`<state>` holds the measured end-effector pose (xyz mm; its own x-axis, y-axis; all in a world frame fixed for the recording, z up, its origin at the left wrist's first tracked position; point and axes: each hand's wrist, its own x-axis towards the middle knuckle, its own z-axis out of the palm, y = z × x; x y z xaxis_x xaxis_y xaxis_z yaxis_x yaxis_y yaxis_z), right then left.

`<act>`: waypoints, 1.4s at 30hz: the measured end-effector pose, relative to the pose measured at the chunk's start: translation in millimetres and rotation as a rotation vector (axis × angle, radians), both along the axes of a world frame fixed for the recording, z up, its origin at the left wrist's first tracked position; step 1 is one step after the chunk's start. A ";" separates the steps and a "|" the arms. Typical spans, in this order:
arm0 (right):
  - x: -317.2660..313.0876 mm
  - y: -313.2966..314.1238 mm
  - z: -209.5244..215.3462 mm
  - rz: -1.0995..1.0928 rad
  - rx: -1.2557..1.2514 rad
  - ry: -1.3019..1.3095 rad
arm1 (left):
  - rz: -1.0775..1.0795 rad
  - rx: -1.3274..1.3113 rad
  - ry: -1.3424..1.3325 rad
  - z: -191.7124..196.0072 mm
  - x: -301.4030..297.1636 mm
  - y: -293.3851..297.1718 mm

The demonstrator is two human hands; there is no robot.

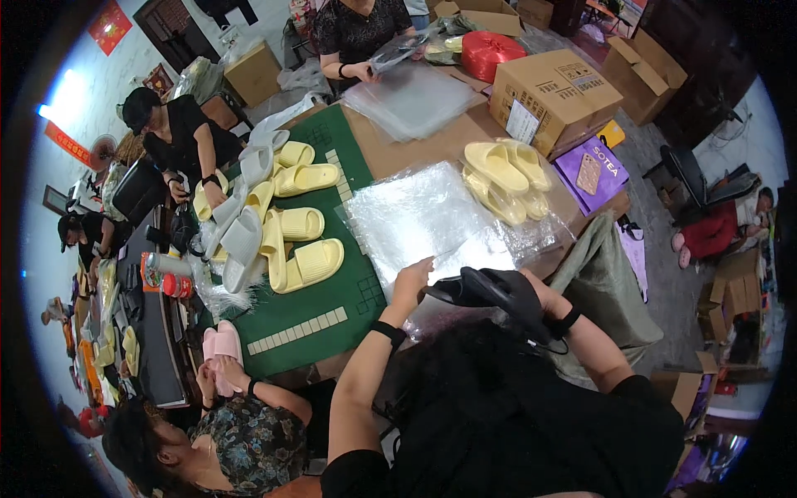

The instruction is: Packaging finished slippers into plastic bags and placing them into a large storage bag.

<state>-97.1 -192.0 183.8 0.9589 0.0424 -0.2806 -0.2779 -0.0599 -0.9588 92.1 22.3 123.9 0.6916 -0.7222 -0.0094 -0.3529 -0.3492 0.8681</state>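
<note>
1. Hands, set apart: the left hand [408, 290] touches a flat stack of clear, glossy plastic bags [419, 220], fingertips near its lower edge; whether they pinch a sheet cannot be told. The right hand [544, 295] lies against smooth black slippers [498, 299], its fingers hidden, its grip therefore uncertain.
2. Work in hand, judged from the layout: bagging of footwear. The black slippers, between the two hands at the near edge of the brown table [374, 153], show no wrapping; their bagging appears undone.
3. Apparently done, or nearly so: pale-yellow moulded slippers [506, 170], resting amid crinkled clear film right of the bags; full enclosure cannot be confirmed.
4. Apparently left: ribbed yellow slides [307, 253], unwrapped on the green mat [307, 353]. Light-grey slides [242, 245] lie beside them, their wrapping unclear.
</note>
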 end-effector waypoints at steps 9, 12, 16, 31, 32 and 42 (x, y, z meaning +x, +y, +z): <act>5.5 6.1 -6.3 -0.380 -0.081 -0.094 | 0.015 -0.062 -0.042 31.1 -2.5 -7.5; 5.6 3.4 -19.5 -0.385 -0.241 -0.185 | 0.043 -0.054 -0.122 41.6 -4.9 -13.8; 1.8 1.8 -39.9 -0.303 -0.686 -0.222 | 0.052 -0.093 -0.478 56.5 -16.6 -21.0; 32.3 52.5 -14.0 -0.163 -1.049 -0.395 | -0.085 0.065 -0.637 58.8 -63.9 -14.5; 34.5 54.1 -14.9 -0.157 -1.044 -0.402 | -0.077 0.071 -0.640 60.5 -65.3 -14.0; 60.3 62.8 -27.4 -0.246 -0.950 -0.584 | 0.087 0.106 -0.757 78.4 -58.6 6.2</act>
